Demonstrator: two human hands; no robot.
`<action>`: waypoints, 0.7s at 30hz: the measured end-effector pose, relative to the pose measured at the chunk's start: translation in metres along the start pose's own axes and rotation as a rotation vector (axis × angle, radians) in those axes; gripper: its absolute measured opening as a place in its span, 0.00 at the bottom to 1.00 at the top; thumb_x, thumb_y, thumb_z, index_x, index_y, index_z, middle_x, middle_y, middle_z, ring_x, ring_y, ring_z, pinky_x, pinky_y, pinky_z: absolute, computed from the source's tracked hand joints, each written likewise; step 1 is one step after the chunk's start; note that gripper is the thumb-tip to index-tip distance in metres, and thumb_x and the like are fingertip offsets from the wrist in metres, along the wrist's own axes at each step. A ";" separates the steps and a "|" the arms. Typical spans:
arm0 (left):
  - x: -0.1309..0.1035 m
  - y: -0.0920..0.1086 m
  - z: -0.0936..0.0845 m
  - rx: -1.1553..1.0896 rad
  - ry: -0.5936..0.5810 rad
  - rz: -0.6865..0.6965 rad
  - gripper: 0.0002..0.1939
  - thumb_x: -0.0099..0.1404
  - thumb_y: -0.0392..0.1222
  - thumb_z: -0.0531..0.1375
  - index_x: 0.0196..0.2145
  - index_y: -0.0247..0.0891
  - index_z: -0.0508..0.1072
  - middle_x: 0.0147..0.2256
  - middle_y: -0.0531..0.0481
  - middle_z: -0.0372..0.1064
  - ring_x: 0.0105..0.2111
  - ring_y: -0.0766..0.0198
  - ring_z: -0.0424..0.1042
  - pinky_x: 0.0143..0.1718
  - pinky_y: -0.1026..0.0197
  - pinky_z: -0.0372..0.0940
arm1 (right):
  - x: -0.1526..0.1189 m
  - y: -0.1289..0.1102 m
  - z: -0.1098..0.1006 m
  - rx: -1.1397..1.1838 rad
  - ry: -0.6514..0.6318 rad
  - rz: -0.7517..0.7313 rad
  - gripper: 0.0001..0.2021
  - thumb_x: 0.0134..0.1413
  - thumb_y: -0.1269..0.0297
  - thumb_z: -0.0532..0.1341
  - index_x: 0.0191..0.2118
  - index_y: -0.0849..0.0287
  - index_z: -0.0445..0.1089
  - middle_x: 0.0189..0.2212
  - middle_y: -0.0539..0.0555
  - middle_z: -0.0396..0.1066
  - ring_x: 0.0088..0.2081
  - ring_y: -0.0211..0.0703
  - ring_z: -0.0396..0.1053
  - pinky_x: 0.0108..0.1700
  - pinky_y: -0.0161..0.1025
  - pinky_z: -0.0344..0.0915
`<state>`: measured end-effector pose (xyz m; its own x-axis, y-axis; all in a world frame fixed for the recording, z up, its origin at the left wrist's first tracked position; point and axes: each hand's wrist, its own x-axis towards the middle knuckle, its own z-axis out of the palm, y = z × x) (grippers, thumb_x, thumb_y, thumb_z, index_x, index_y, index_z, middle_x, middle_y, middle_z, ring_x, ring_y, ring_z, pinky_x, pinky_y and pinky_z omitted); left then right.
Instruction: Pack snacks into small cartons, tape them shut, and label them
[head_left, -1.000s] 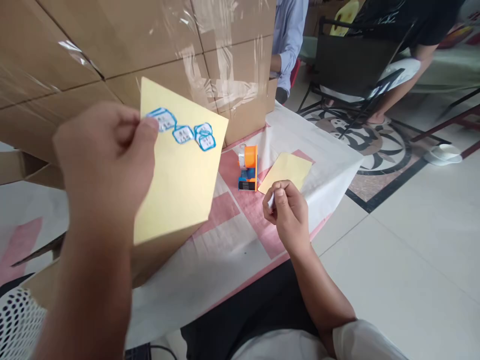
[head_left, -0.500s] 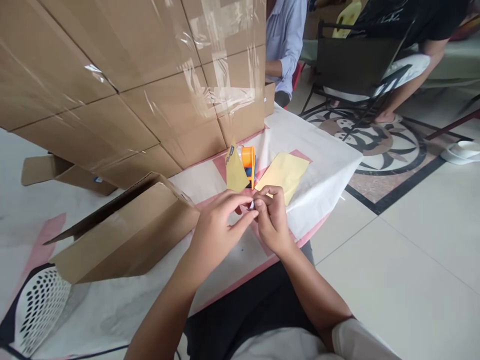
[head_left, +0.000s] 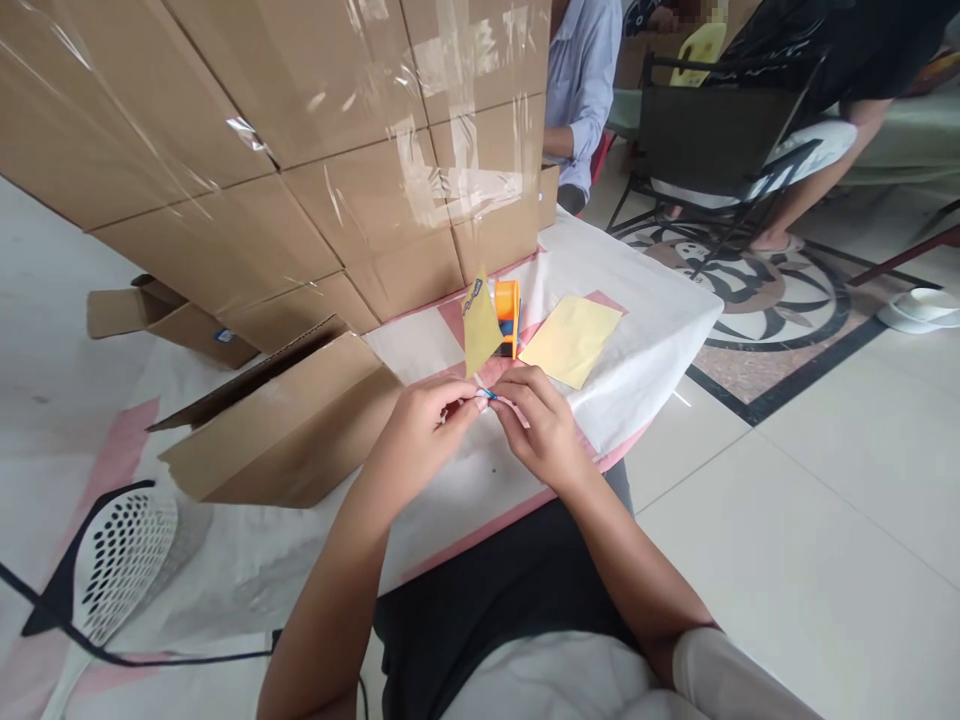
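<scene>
My left hand [head_left: 431, 420] and my right hand [head_left: 544, 425] meet low over the table, fingertips pinched around a small blue and white piece [head_left: 487, 394]. It is too small to make out its kind. Just beyond the fingers stands an orange tape dispenser [head_left: 507, 300]. Against its left side, a yellow card [head_left: 481, 330] with dark lettering is tilted upright. To the right, a pale yellow sheet [head_left: 574, 340] lies flat on the white table cover [head_left: 660, 280].
A wall of taped cardboard boxes [head_left: 315, 210] rises behind the table. At left are an open carton [head_left: 292, 430], a smaller box [head_left: 199, 330] and a white perforated paddle [head_left: 127, 550]. A person in a light blue shirt [head_left: 589, 70] sits beyond; a dark chair [head_left: 731, 125] stands right.
The hands have shifted slightly left, and the right fingers have straightened. Blue now shows on the piece between the fingertips. The view has turned a little left.
</scene>
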<state>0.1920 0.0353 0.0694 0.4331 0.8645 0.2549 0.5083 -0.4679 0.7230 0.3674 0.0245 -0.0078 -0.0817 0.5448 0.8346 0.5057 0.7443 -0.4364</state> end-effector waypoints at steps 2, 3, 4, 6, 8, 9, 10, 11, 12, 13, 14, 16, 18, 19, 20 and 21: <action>-0.004 -0.002 -0.001 -0.044 -0.045 -0.030 0.13 0.71 0.47 0.59 0.30 0.39 0.76 0.26 0.52 0.67 0.27 0.65 0.64 0.28 0.63 0.59 | -0.002 -0.003 -0.001 -0.017 -0.009 -0.023 0.08 0.70 0.73 0.58 0.49 0.57 0.70 0.44 0.59 0.71 0.46 0.45 0.72 0.46 0.44 0.73; -0.007 -0.003 -0.001 -0.061 -0.056 -0.044 0.15 0.71 0.48 0.59 0.29 0.39 0.75 0.25 0.53 0.65 0.27 0.65 0.62 0.27 0.63 0.58 | -0.003 -0.004 -0.001 -0.022 -0.012 -0.022 0.07 0.70 0.73 0.57 0.48 0.58 0.70 0.43 0.59 0.72 0.45 0.45 0.72 0.45 0.44 0.72; -0.010 -0.004 -0.001 -0.070 -0.061 -0.056 0.16 0.71 0.49 0.59 0.28 0.39 0.74 0.24 0.53 0.63 0.26 0.65 0.61 0.26 0.63 0.56 | -0.003 -0.006 0.000 -0.015 -0.014 -0.010 0.07 0.70 0.73 0.57 0.47 0.58 0.70 0.42 0.58 0.72 0.45 0.45 0.72 0.44 0.44 0.71; -0.017 -0.006 -0.001 -0.062 -0.061 -0.072 0.18 0.71 0.50 0.58 0.25 0.39 0.70 0.23 0.54 0.58 0.24 0.66 0.57 0.24 0.63 0.52 | -0.004 -0.010 0.002 0.058 -0.015 0.047 0.06 0.69 0.71 0.56 0.42 0.58 0.69 0.39 0.57 0.71 0.41 0.44 0.71 0.41 0.42 0.69; -0.023 -0.007 -0.002 -0.030 -0.067 -0.076 0.18 0.72 0.49 0.58 0.25 0.39 0.67 0.23 0.55 0.57 0.24 0.67 0.56 0.25 0.63 0.51 | -0.005 -0.014 0.006 0.202 -0.035 0.160 0.08 0.69 0.69 0.55 0.36 0.57 0.67 0.34 0.54 0.69 0.35 0.42 0.68 0.36 0.40 0.65; -0.025 -0.007 -0.002 -0.015 -0.076 -0.075 0.18 0.72 0.48 0.57 0.25 0.39 0.66 0.24 0.55 0.57 0.25 0.66 0.57 0.25 0.63 0.51 | -0.006 -0.017 0.008 0.288 -0.057 0.237 0.10 0.69 0.67 0.55 0.34 0.57 0.66 0.32 0.52 0.68 0.32 0.40 0.67 0.35 0.39 0.64; -0.028 -0.007 -0.002 -0.001 -0.089 -0.076 0.18 0.72 0.48 0.57 0.25 0.40 0.65 0.24 0.55 0.57 0.25 0.66 0.57 0.26 0.62 0.52 | -0.007 -0.019 0.010 0.369 -0.083 0.321 0.12 0.70 0.65 0.54 0.32 0.57 0.65 0.29 0.51 0.67 0.30 0.39 0.65 0.33 0.38 0.62; -0.029 -0.008 -0.003 0.014 -0.103 -0.077 0.18 0.73 0.48 0.56 0.25 0.40 0.63 0.24 0.55 0.56 0.26 0.66 0.57 0.26 0.62 0.51 | -0.007 -0.020 0.011 0.439 -0.111 0.403 0.14 0.70 0.64 0.54 0.30 0.57 0.64 0.28 0.50 0.66 0.29 0.39 0.64 0.33 0.38 0.62; -0.031 -0.008 -0.003 0.031 -0.116 -0.078 0.19 0.73 0.48 0.56 0.25 0.40 0.61 0.24 0.55 0.55 0.26 0.66 0.57 0.26 0.62 0.51 | -0.008 -0.021 0.012 0.496 -0.137 0.470 0.15 0.71 0.62 0.53 0.29 0.57 0.63 0.26 0.49 0.65 0.28 0.38 0.63 0.33 0.38 0.61; -0.032 -0.008 -0.004 0.050 -0.123 -0.079 0.19 0.73 0.47 0.55 0.25 0.40 0.59 0.24 0.55 0.54 0.25 0.66 0.56 0.26 0.62 0.51 | -0.009 -0.022 0.012 0.537 -0.159 0.510 0.15 0.71 0.61 0.53 0.29 0.57 0.63 0.26 0.49 0.65 0.28 0.38 0.63 0.33 0.38 0.61; -0.034 -0.008 -0.004 0.073 -0.126 -0.078 0.19 0.73 0.47 0.55 0.25 0.40 0.57 0.24 0.56 0.53 0.25 0.66 0.56 0.26 0.62 0.50 | -0.010 -0.022 0.012 0.558 -0.173 0.521 0.15 0.71 0.60 0.54 0.30 0.57 0.64 0.26 0.49 0.65 0.28 0.38 0.63 0.32 0.37 0.60; -0.037 -0.007 -0.004 0.122 -0.132 -0.077 0.19 0.73 0.45 0.55 0.25 0.41 0.55 0.24 0.56 0.53 0.26 0.66 0.56 0.27 0.61 0.50 | -0.012 -0.020 0.011 0.559 -0.181 0.469 0.14 0.69 0.57 0.58 0.32 0.57 0.65 0.28 0.48 0.66 0.29 0.37 0.62 0.32 0.36 0.59; -0.039 -0.007 -0.002 0.156 -0.145 -0.094 0.19 0.73 0.45 0.55 0.25 0.41 0.55 0.24 0.56 0.53 0.26 0.66 0.56 0.28 0.61 0.51 | -0.013 -0.016 0.010 0.550 -0.175 0.393 0.13 0.68 0.56 0.62 0.33 0.58 0.67 0.29 0.48 0.65 0.28 0.36 0.60 0.32 0.36 0.58; -0.040 -0.007 -0.001 0.167 -0.151 -0.110 0.19 0.73 0.45 0.55 0.25 0.41 0.55 0.24 0.56 0.55 0.26 0.65 0.57 0.28 0.61 0.51 | -0.014 -0.014 0.009 0.554 -0.177 0.372 0.13 0.68 0.56 0.63 0.33 0.58 0.67 0.29 0.48 0.65 0.28 0.35 0.60 0.32 0.36 0.58; -0.041 -0.008 0.000 0.174 -0.155 -0.128 0.19 0.73 0.46 0.55 0.25 0.41 0.56 0.24 0.55 0.56 0.27 0.65 0.58 0.28 0.61 0.52 | -0.015 -0.011 0.009 0.567 -0.191 0.367 0.14 0.68 0.56 0.63 0.33 0.58 0.67 0.28 0.48 0.65 0.28 0.35 0.60 0.32 0.36 0.58; -0.041 -0.008 0.001 0.179 -0.153 -0.146 0.19 0.73 0.46 0.55 0.25 0.41 0.57 0.25 0.55 0.58 0.27 0.65 0.59 0.28 0.61 0.52 | -0.015 -0.009 0.008 0.589 -0.217 0.378 0.14 0.69 0.56 0.62 0.33 0.58 0.67 0.28 0.48 0.65 0.28 0.35 0.60 0.32 0.36 0.57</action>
<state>0.1703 0.0035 0.0523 0.4458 0.8939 0.0463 0.6913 -0.3767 0.6167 0.3568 0.0125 -0.0193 -0.1923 0.8243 0.5325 -0.0077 0.5414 -0.8408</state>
